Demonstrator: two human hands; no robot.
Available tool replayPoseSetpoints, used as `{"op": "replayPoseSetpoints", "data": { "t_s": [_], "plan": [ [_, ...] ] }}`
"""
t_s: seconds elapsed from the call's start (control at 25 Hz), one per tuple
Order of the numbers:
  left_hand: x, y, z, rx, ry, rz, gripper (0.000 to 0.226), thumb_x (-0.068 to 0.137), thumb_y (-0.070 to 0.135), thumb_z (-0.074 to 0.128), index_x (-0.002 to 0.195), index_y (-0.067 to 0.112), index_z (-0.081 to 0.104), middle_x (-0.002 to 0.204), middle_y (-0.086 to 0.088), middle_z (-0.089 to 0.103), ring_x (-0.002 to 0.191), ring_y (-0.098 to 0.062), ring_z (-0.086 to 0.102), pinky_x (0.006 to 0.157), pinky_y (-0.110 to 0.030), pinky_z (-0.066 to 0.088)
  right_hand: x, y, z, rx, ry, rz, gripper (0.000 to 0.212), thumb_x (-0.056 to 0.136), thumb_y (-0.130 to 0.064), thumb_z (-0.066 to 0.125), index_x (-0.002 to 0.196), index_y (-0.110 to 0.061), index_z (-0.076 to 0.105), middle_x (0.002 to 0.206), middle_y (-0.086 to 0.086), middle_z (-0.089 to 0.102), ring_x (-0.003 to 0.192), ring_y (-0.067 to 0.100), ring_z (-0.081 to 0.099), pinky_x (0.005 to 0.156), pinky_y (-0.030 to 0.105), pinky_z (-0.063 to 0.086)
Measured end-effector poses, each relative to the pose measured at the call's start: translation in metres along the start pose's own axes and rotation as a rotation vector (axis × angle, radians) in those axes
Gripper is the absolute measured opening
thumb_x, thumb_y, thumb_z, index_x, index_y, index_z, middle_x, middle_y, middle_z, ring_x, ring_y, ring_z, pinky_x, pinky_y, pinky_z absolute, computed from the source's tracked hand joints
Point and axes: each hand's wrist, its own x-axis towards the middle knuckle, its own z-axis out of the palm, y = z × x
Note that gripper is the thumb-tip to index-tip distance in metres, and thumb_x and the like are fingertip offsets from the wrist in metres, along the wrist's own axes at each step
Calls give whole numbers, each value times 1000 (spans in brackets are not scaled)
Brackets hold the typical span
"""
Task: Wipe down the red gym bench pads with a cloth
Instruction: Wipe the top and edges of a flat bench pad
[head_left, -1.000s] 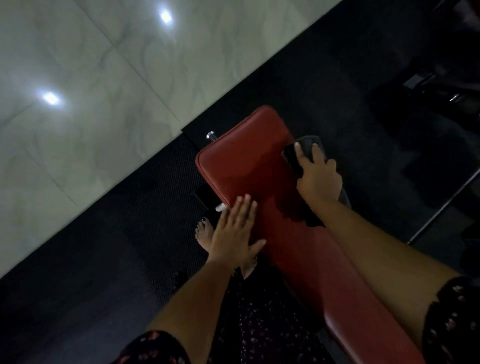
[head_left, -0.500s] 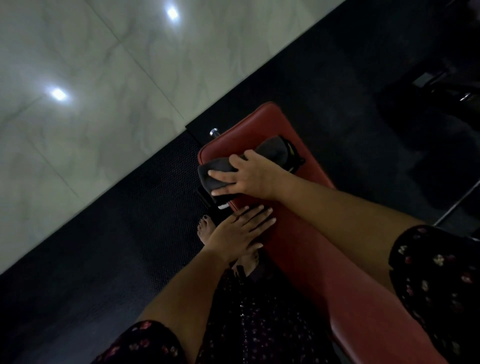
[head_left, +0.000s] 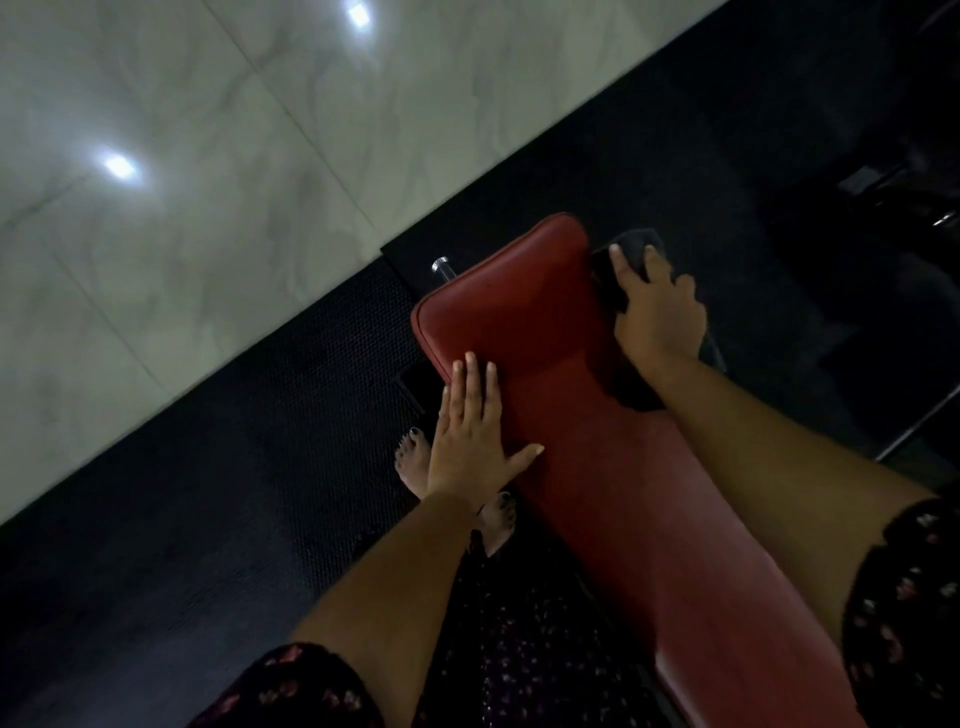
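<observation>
Since half a second ago the right hand (head_left: 657, 312) has carried the cloth (head_left: 636, 243) from the near-left corner of the red bench pad (head_left: 519, 306) across to its right edge. The left hand (head_left: 470, 431) has turned to point toward the far end instead of across the pad. Now the dark cloth lies at the right edge, close to the far end and partly hanging over the side, with the right hand on top of it. Its fingers (head_left: 621, 270) are spread and mostly straight, pressing the cloth down; the outer ones bend over the edge, and I cannot tell if they hook the cloth. The left hand rests flat on the left edge, its fingers straight and close together, holding nothing. To do this stroke well, I think the palm should keep its weight on the cloth so that it does not bunch. It should follow the rounded side down and not only the top, then return in an overlapping stroke, working toward the near end. The left hand should move away before the cloth reaches its place. Counting: one cloth, one red pad as far as I can judge (the darker band across it may be only shadow), two hands, two bare feet (head_left: 410, 462) on the dark floor mat (head_left: 234, 493), one metal pin (head_left: 441, 267) behind the pad, and two light spots (head_left: 119, 167) on the pale floor tiles (head_left: 234, 234).
</observation>
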Motion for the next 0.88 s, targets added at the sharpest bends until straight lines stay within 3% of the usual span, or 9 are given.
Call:
{"op": "replayPoseSetpoints", "data": {
  "t_s": [0.16,0.32,0.4,0.52,0.6,0.72,0.88],
  "plan": [
    [-5,-14,-1,-15,9,77,99,91,73,35,152,18,-21,159,-5,-28,144,-17,-31,116,-33,-14,0,-32,-6,-101,83,-291,69,94,-18,48,151,-42,18,160,8,16,119,40,40,85,47,44],
    [-4,-16,-4,11,-28,53,99,90,73,35,148,22,-26,157,-1,-30,139,-12,-39,114,-31,-14,-8,-102,-15,-240,44,-896,60,98,-21,42,149,-44,21,161,5,17,125,40,40,90,47,41],
    [-3,-14,-9,22,-107,19,96,90,73,33,141,24,-31,157,-1,-29,133,-11,-45,111,-28,-18,-10,-139,-21,-355,35,-1104,60,99,-21,45,149,-43,22,160,3,17,126,37,39,90,46,41],
    [-2,-15,-13,-15,-137,-2,95,89,74,32,140,27,-33,161,-3,-20,143,-15,-28,110,-28,-24,-5,-164,-29,-610,16,-1357,57,97,-24,50,147,-43,28,159,2,16,128,38,36,89,50,40],
    [-2,-19,-13,7,-53,54,97,87,77,31,148,27,-25,162,-2,-16,144,-14,-27,115,-30,-24,12,-152,-33,-593,-8,-1279,55,99,-27,45,146,-48,25,161,1,12,131,40,31,95,54,37],
    [10,-29,-16,76,15,115,101,83,82,31,155,23,-9,164,-4,-9,149,-18,-18,119,-36,-14,49,-96,-46,-385,-56,-818,52,103,-29,32,144,-58,18,162,-1,6,134,43,27,100,56,33],
    [56,-32,-50,106,46,90,111,79,87,30,153,22,-20,157,-5,-29,144,-19,-31,116,-37,-22,83,-38,-58,-261,-178,-379,64,100,-20,39,145,-57,14,161,0,7,128,43,30,99,57,34]
  ]
}}
